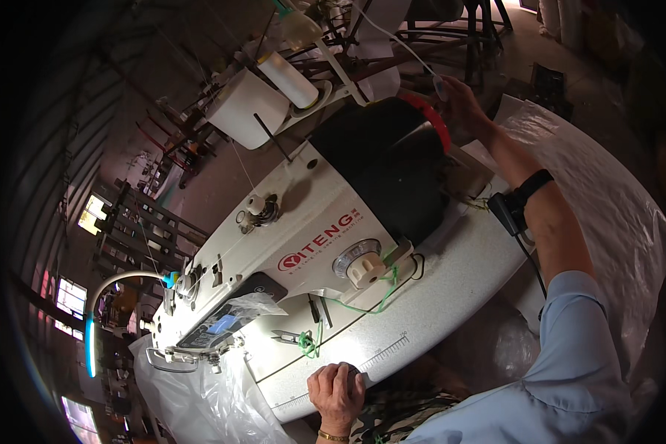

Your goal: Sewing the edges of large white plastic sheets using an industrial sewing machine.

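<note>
My right hand [462, 109] is raised at the far right, behind the sewing machine's black and red end. Its fingers pinch a white cord [396, 37], with a small pale piece at the fingertips. My left hand [337, 397] lies at the near edge of the machine table [436, 296], fingers curled. A dark rounded thing shows beside its fingertips; what it is I cannot make out. Across the table stands the white sewing machine [303, 214] with a handwheel-like dial [364, 268]. Thread snips [285, 337] and green string [308, 342] lie between the machine and my left hand.
Thread cones [250, 107] stand behind the machine. A bent lamp [91, 340] glows at the left. Clear plastic sheeting [207, 403] hangs at the table's left end, and more plastic [607, 192] lies at the right. A black device [505, 214] with a cable is strapped to my right forearm.
</note>
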The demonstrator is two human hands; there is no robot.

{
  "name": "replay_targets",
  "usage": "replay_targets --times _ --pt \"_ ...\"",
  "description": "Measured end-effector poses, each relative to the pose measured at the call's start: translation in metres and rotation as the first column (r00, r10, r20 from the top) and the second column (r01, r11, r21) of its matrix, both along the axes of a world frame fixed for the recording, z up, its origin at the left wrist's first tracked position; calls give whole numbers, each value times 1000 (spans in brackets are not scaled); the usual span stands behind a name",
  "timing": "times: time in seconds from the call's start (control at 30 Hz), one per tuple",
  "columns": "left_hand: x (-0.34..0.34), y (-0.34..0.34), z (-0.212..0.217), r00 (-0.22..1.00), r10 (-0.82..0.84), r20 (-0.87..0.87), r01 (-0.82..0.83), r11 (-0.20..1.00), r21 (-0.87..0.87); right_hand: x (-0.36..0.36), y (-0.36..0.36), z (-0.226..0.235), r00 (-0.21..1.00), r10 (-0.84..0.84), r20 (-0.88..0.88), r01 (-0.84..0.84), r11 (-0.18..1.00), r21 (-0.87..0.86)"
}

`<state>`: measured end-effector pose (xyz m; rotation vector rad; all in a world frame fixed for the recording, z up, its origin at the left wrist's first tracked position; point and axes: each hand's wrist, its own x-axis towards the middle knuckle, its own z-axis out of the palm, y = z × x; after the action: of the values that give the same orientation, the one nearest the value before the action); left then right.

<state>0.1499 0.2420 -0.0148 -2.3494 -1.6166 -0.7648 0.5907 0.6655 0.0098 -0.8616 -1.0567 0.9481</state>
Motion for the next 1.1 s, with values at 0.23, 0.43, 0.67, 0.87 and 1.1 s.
replay_targets --times 0.23,0.43,0.67,0.87,1.1 --pt "0 -1 -2 1000 5 1 -5 1000 -6 1 0 -1 974 -83 211 72 996 57" --pt "-4 -2 -3 1000 24 -4 -24 1000 -14 -1 -6 3 956 -2 293 -15 998 55" --pt "-1 1 -3 1000 16 -7 -16 1000 -2 -9 -10 1 996 -56 66 53 997 48" --pt "0 -4 2 1000 25 6 -25 1000 3 -13 -6 4 990 -91 105 91 996 6" --pt "-4 -2 1 999 -29 -13 30 999 26 47 -2 -9 782 -221 583 27 946 322"
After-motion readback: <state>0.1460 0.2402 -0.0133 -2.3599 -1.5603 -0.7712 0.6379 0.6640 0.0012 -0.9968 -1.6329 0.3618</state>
